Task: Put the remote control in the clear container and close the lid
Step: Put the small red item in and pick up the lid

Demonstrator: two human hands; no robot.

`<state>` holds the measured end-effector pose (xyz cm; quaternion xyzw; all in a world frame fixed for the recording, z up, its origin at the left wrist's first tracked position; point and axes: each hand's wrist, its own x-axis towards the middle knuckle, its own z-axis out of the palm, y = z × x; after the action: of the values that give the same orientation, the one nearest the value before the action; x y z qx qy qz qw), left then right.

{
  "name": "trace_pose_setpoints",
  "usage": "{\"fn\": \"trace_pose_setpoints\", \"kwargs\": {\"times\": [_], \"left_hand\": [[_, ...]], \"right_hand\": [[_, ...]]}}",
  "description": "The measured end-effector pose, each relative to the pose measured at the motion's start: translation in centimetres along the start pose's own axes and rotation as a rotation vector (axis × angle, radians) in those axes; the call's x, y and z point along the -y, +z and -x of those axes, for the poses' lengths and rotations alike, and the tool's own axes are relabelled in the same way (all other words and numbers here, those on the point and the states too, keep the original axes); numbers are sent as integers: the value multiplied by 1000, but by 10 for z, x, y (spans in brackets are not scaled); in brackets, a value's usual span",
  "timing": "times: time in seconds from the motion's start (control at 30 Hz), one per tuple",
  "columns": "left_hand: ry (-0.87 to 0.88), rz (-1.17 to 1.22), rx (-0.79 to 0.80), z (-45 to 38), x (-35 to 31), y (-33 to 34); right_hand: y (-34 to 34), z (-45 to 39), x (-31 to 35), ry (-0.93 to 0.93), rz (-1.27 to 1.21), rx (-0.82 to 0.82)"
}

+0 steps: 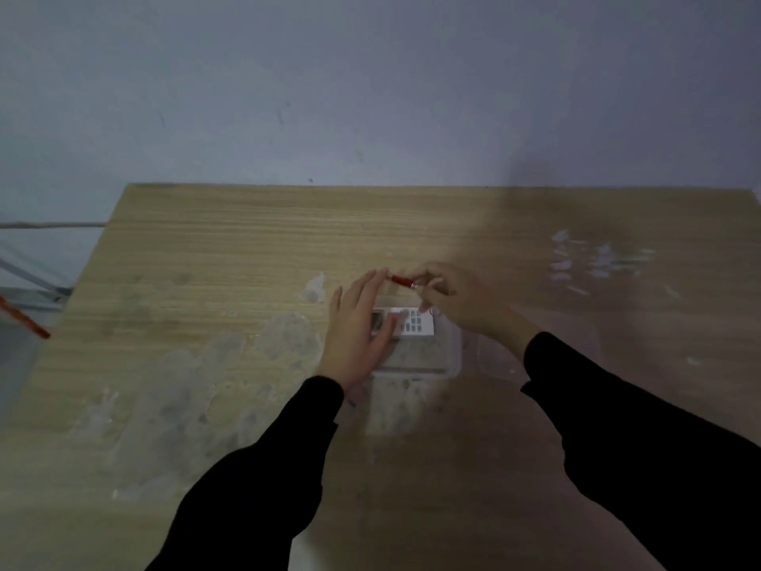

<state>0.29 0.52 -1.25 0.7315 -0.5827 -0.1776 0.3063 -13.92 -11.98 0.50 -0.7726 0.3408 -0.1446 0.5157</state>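
Note:
A white remote control (416, 323) with a small display and grey buttons lies across the far part of the clear container (451, 358), which stands at the middle of the wooden table (206, 261). My left hand (358, 327) rests flat with fingers spread over the remote's left end, its thumb on the remote. My right hand (461, 302) hovers over the container's far right corner and pinches one end of a thin red pen (400, 280); my left fingertips touch the pen's other end. A clear flat piece (496, 360), perhaps the lid, lies to the right under my right wrist.
The table top carries pale smeared patches at the left front. Faint clear plastic glints (597, 257) show at the back right. A grey wall stands right behind the table. An orange striped rod (24, 319) sits off the table's left edge.

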Motion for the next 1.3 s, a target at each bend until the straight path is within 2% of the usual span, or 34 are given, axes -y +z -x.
{"fn": "trace_pose_setpoints", "kwargs": {"times": [0.1, 0.2, 0.3, 0.4, 0.47, 0.53, 0.57, 0.63, 0.7, 0.73, 0.77, 0.83, 0.87, 0.93, 0.97, 1.03, 1.07, 1.13, 1.23, 1.3], "left_hand": [[67, 64, 6, -1, -7, -5], [51, 43, 70, 10, -9, -10], [148, -242, 204, 24, 2, -9], [228, -429, 260, 29, 13, -6], [208, -547, 318, 25, 11, -4], [190, -736, 410, 19, 4, -3], [176, -826, 454, 16, 0, -3], [129, -923, 500, 9, -6, -3], [70, -913, 514, 6, -8, -1], [47, -900, 517, 5, -9, -1], [36, -890, 516, 5, -10, 0], [25, -858, 503, 6, -12, -2], [18, -822, 480, 7, -13, -3], [19, -713, 390, 9, -12, -8], [27, -647, 332, 12, -12, -10], [46, -513, 230, 18, -14, -14], [53, -457, 203, 22, -15, -15], [44, -370, 186, 28, -19, -16], [34, -284, 148, 40, -23, -13], [48, -298, 80, 47, -25, -10]], "right_hand": [[12, 22, 2, -12, -3, 91], [21, 35, -9, 47, 133, 104], [29, 46, -18, 61, 287, 115], [41, 52, -21, 76, 381, 145], [50, 54, -21, 165, 364, 139], [57, 54, -19, 306, 238, 40], [59, 53, -18, 336, 255, 2], [58, 53, -14, 328, 309, 33], [55, 54, -7, 242, 486, 137], [53, 55, -4, 170, 568, 125], [50, 58, -3, 69, 600, 71], [41, 68, -7, -62, 539, -144], [36, 75, -13, -47, 496, -289], [24, 90, -34, 114, 446, -522], [21, 98, -46, 222, 474, -537], [22, 111, -65, 355, 643, -380], [25, 116, -71, 354, 736, -312], [29, 120, -76, 296, 829, -280], [28, 116, -72, 298, 805, -347], [25, 115, -58, 236, 736, -491]]}}
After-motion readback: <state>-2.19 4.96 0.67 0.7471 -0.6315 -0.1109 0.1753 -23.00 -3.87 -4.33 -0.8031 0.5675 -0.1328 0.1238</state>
